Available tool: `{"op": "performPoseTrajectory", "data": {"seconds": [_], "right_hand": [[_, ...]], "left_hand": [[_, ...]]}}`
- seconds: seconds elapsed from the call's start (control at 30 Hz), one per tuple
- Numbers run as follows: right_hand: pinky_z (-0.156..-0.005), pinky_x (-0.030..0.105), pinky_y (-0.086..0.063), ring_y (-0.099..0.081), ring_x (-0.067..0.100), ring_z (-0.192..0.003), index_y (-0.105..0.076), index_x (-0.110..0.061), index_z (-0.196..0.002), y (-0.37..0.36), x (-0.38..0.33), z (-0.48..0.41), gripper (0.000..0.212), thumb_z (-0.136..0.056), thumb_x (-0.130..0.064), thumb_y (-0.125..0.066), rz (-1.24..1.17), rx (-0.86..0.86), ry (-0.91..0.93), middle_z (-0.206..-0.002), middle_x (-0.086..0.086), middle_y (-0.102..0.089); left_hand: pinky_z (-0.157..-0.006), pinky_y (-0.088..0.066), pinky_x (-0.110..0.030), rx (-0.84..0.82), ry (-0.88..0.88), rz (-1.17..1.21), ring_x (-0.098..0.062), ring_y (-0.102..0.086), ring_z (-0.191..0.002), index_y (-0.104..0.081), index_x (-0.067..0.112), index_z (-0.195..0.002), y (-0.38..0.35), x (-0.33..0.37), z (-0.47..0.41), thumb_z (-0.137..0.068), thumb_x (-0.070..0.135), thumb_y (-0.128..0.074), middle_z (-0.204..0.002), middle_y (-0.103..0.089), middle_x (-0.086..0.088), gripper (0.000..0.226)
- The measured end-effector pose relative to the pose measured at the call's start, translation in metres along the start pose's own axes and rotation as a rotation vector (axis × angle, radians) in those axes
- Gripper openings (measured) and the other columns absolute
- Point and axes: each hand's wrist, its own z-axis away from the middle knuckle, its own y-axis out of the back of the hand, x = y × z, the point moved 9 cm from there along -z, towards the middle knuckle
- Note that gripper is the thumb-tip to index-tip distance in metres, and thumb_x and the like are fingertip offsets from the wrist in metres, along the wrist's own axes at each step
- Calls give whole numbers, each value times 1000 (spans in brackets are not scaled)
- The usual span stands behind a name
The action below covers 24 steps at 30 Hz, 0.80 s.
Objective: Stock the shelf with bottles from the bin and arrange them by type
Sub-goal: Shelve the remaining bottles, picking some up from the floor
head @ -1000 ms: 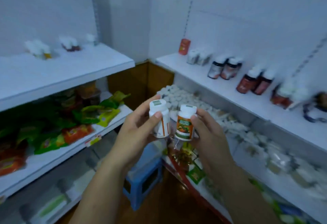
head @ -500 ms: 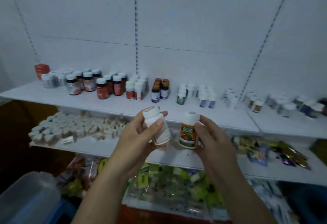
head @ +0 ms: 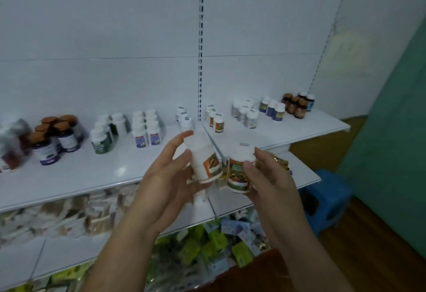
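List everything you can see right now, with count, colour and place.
Left bottle: one, white, orange-green label, in left grip.
Right bottle: one, same kind, in right grip.
Top shelf: one, white, mid-frame.
Matching bottles: three, white, top shelf, centre.
Brown-capped bottles: several, dark, top shelf, left.
Other bottles: many, mostly white, top shelf.
Packets: many, green, lowest level.
Stool: one, blue, floor, right.
Left grip: one, round left bottle.
Right grip: one, round right bottle.
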Motion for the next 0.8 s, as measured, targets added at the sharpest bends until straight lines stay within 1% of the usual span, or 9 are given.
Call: {"op": "performPoseTrajectory", "data": {"seconds": [0.07,0.13,0.2,0.3,0.37,0.47,0.53,0.67,0.8], "right_hand": [[-101,56,-55,-71,20,-115,-70,-43,-120,9,0,-21,48,-73,-51,-76,26,18,26,-118,-8,-75],[-99,50,-57,-72,17,-113,-72,-45,-115,15,-5,-41,40,-76,-49,-75,58,49,52,-118,-9,-76],[-89,38,-60,-74,12,-105,-71,-45,-107,23,-8,-64,22,-87,-35,-72,90,87,74,-107,-14,-78],[-70,22,-57,-75,5,-87,-66,-39,-104,33,-12,-89,27,-98,-13,-63,120,128,91,-90,-17,-78],[-68,19,-56,-75,3,-86,-65,-37,-109,38,-12,-102,27,-99,-12,-63,136,165,93,-89,-19,-77],[-90,37,-61,-73,13,-108,-65,-31,-133,42,-4,-117,41,-92,-33,-69,151,206,77,-117,-9,-76],[-101,50,-56,-70,18,-117,-63,-33,-138,44,4,-127,50,-90,-42,-70,174,222,60,-131,-3,-71],[-104,52,-54,-70,16,-116,-66,-35,-132,55,24,-159,34,-99,-26,-66,209,224,47,-125,-8,-74],[-104,52,-55,-70,16,-116,-65,-35,-131,54,50,-198,34,-99,-23,-66,210,166,-3,-126,-13,-73]], "left_hand": [[-72,-62,-44,-63,47,47,-35,-73,-104,-56,21,-143,-10,-14,-30,-104,17,-50,-131,-71,-17,40],[-78,-62,-51,-123,85,74,-38,-71,-112,-56,19,-144,-18,-25,-59,-105,17,-47,-135,-69,-19,40],[-86,-60,-55,-169,103,83,-40,-69,-118,-55,17,-147,-25,-32,-88,-106,19,-47,-138,-67,-20,42],[-92,-58,-63,-196,68,-8,-40,-70,-118,-58,18,-142,-33,-36,-120,-99,19,-57,-135,-70,-15,43],[-95,-56,-67,-220,34,-109,-36,-71,-118,-60,22,-141,-37,-36,-136,-93,16,-63,-133,-72,-6,49],[-96,-58,-62,-233,12,-198,-29,-72,-118,-60,27,-143,-33,-41,-157,-97,13,-62,-134,-72,1,48],[-96,-60,-56,-230,-2,-242,-25,-72,-119,-60,31,-144,-26,-46,-170,-103,10,-58,-134,-71,5,46],[-87,-64,-42,-172,-4,-291,-15,-73,-115,-61,35,-142,-9,-55,-192,-105,8,-56,-132,-72,11,46],[-90,-63,-48,-128,-11,-342,-21,-72,-118,-59,33,-144,7,-66,-211,-104,13,-60,-134,-71,6,45]]}}
